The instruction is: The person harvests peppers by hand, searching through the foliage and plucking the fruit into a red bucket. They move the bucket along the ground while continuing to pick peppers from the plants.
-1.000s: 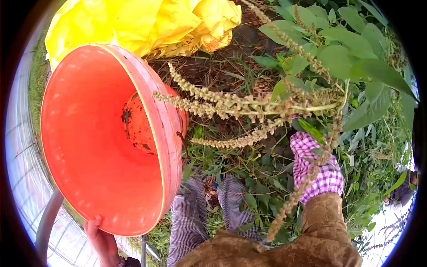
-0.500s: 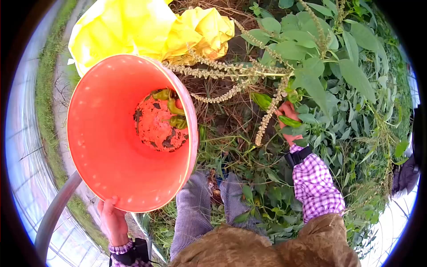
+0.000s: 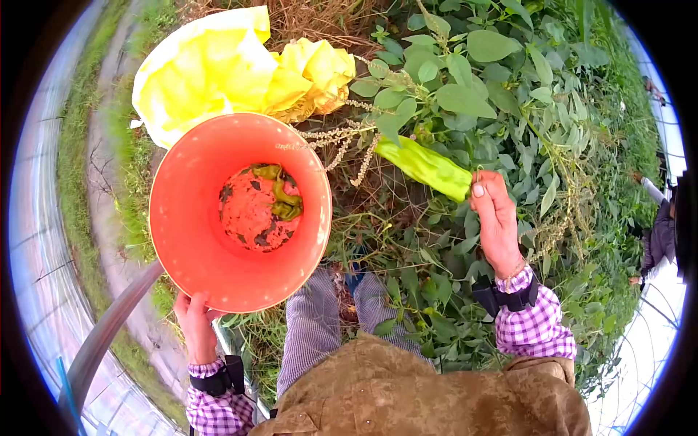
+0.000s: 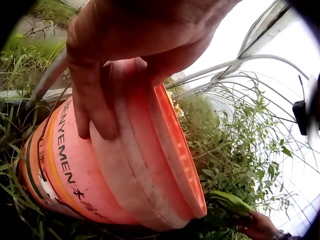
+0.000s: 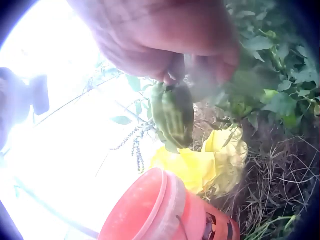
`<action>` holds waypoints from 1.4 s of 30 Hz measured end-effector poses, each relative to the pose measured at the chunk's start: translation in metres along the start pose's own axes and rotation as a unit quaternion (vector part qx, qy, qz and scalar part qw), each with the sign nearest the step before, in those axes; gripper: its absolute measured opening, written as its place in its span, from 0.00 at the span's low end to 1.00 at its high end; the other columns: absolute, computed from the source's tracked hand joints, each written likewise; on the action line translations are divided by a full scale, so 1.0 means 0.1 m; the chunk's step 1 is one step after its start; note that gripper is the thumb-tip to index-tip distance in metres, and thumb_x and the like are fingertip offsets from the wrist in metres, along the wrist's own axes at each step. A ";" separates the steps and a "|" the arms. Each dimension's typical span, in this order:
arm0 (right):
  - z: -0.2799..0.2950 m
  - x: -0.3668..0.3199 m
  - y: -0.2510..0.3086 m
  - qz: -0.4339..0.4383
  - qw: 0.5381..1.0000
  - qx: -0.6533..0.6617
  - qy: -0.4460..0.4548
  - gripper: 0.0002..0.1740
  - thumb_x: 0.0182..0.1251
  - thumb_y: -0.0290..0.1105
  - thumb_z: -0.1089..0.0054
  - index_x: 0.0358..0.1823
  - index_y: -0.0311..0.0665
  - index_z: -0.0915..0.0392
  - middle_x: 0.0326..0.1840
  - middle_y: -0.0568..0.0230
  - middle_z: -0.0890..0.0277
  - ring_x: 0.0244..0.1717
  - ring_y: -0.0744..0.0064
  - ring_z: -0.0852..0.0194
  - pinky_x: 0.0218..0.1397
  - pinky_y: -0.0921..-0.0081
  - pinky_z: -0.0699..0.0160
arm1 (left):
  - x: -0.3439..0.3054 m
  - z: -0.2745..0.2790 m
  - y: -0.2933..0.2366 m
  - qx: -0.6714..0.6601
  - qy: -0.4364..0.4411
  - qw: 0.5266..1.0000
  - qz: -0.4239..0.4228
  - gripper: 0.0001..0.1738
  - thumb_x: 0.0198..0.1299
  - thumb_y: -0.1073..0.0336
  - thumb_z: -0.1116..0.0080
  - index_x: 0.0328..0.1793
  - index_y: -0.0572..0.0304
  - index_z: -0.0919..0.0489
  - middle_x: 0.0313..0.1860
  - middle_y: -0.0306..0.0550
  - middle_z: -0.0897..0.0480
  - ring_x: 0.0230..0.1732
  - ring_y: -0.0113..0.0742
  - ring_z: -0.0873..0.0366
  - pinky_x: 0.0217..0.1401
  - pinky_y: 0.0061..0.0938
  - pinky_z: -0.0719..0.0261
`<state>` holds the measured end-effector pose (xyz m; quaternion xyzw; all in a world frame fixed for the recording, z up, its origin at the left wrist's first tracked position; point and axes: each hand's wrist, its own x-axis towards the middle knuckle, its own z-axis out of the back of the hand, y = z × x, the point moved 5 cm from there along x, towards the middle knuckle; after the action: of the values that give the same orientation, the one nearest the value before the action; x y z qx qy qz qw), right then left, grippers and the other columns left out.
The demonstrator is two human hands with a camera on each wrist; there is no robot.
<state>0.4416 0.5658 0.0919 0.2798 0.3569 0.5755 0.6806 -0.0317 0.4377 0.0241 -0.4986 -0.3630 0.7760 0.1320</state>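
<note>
My left hand (image 3: 196,325) grips the near rim of a red plastic bucket (image 3: 185,211), which tilts with its mouth toward me. In the left wrist view that hand's fingers (image 4: 92,107) lie along the bucket's outer wall, over printed lettering. A few green peppers (image 3: 285,202) lie on the dirt-stained bottom. To the right, my right hand (image 3: 498,221) pinches a long, light green pepper (image 3: 425,168) at its stem end, the tip pointing left toward the bucket. In the right wrist view the pepper (image 5: 172,114) hangs beneath the fingertips.
A crumpled yellow bag (image 3: 211,73) lies behind the bucket. Leafy plants (image 3: 472,80) fill the right side, and dry seed spikes (image 3: 342,138) reach toward the bucket's rim. A curved pipe (image 3: 116,320) runs at the left beside a dirt path (image 3: 113,203). Another person (image 3: 658,232) is at the far right.
My right hand has come out of the foliage with a green pepper, now raised into plain view. The bucket sits lower and farther right in view, its inner bottom now visible. My left hand keeps its hold.
</note>
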 end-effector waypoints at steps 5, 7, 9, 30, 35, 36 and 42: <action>-0.42 -0.37 0.73 0.097 0.985 0.100 0.098 0.05 0.65 0.28 0.44 0.35 0.33 0.29 0.46 0.56 0.34 0.45 0.68 0.34 0.48 0.75 0.32 | -0.05 -0.07 -0.02 0.034 0.014 0.999 -0.031 0.17 0.55 0.69 0.50 0.50 0.70 0.27 0.39 0.46 0.21 0.32 0.30 0.19 0.26 0.21 0.18; -0.88 -0.54 0.96 0.163 0.951 0.107 0.242 0.14 0.60 0.28 0.37 0.46 0.35 0.26 0.57 0.52 0.37 0.51 0.59 0.31 0.51 0.67 0.27 | -0.02 -0.05 0.00 0.036 0.014 0.999 -0.027 0.17 0.55 0.69 0.50 0.50 0.70 0.27 0.39 0.45 0.21 0.32 0.30 0.19 0.26 0.21 0.18; -1.04 -0.61 0.97 0.171 0.943 0.087 0.271 0.20 0.60 0.29 0.38 0.54 0.36 0.28 0.59 0.52 0.37 0.47 0.61 0.27 0.46 0.68 0.23 | -0.04 -0.08 -0.02 0.032 0.003 0.999 -0.031 0.16 0.55 0.71 0.51 0.50 0.70 0.27 0.39 0.45 0.21 0.31 0.30 0.19 0.27 0.21 0.18; -1.14 -0.28 -4.01 -0.152 0.816 -0.438 0.346 0.27 0.68 0.39 0.54 0.66 0.39 0.39 0.56 0.40 0.29 0.54 0.44 0.30 0.56 0.56 0.29 | -0.10 0.48 0.24 -0.010 -0.095 0.995 0.037 0.17 0.57 0.69 0.44 0.52 0.68 0.28 0.47 0.46 0.23 0.49 0.32 0.26 0.55 0.28 0.31; -0.99 -0.55 -4.60 -0.160 0.669 -0.599 0.410 0.27 0.66 0.40 0.52 0.65 0.39 0.39 0.56 0.41 0.29 0.55 0.45 0.30 0.58 0.59 0.29 | -0.13 0.40 0.15 0.021 -0.093 0.994 0.051 0.20 0.57 0.66 0.43 0.54 0.66 0.29 0.49 0.45 0.24 0.52 0.33 0.27 0.58 0.30 0.32; -0.91 -0.55 -4.65 -0.181 0.669 -0.596 0.405 0.27 0.66 0.40 0.51 0.65 0.39 0.39 0.56 0.42 0.29 0.55 0.46 0.30 0.58 0.59 0.29 | -0.14 0.39 0.14 0.020 -0.100 0.993 0.058 0.19 0.57 0.65 0.43 0.52 0.66 0.29 0.48 0.43 0.24 0.52 0.33 0.28 0.59 0.30 0.34; -0.76 -0.15 -4.79 -0.225 0.819 -0.487 0.205 0.28 0.64 0.40 0.49 0.64 0.38 0.38 0.56 0.43 0.30 0.56 0.46 0.31 0.59 0.59 0.30 | -0.16 0.46 0.17 0.024 -0.125 0.989 0.074 0.22 0.57 0.62 0.43 0.55 0.65 0.31 0.51 0.45 0.26 0.55 0.34 0.29 0.60 0.31 0.34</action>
<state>0.6583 0.4618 -0.3296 -0.3005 0.2148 0.5489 0.7499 -0.0615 0.3964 0.0343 -0.4203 -0.3199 0.8482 0.0394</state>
